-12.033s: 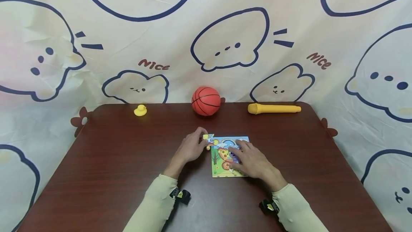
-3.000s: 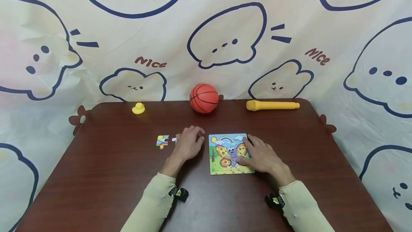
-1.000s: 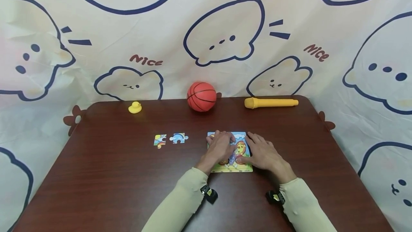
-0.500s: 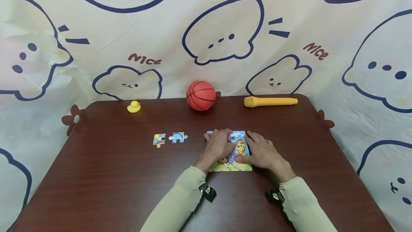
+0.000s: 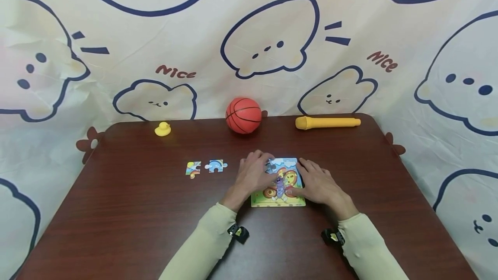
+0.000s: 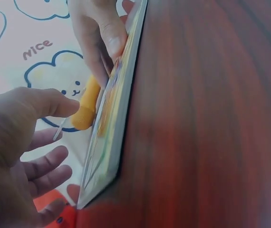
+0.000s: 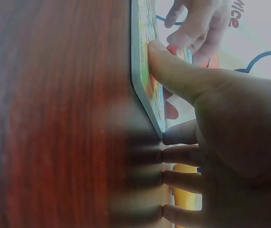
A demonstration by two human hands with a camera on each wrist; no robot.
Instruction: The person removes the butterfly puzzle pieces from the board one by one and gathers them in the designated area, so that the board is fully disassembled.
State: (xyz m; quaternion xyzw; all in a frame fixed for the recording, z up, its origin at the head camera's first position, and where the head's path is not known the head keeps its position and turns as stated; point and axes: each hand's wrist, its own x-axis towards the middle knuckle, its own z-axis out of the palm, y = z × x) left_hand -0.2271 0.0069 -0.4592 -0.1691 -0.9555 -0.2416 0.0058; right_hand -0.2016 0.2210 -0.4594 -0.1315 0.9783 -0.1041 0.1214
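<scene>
My left hand is over the upper left part of a colourful puzzle board with a cartoon butterfly on it. In the left wrist view it pinches a puzzle piece, seen edge-on as a thin pale strip between thumb and index finger. My right hand steadies the board's right side. In the right wrist view its thumb rests on the picture, with the other fingers straight down beside the edge. Two loose jigsaw pieces lie left of the board: a sun piece and a blue rainbow piece.
Along the back of the brown table stand a yellow toy duck, a small red basketball and a yellow toy microphone. A white cloth with cartoon drawings hangs behind the table.
Earlier, the left hand carried the sun piece off the board, then set the rainbow piece beside it. It returned to the board's upper left and now draws slightly leftward. The right hand stays at the board.
</scene>
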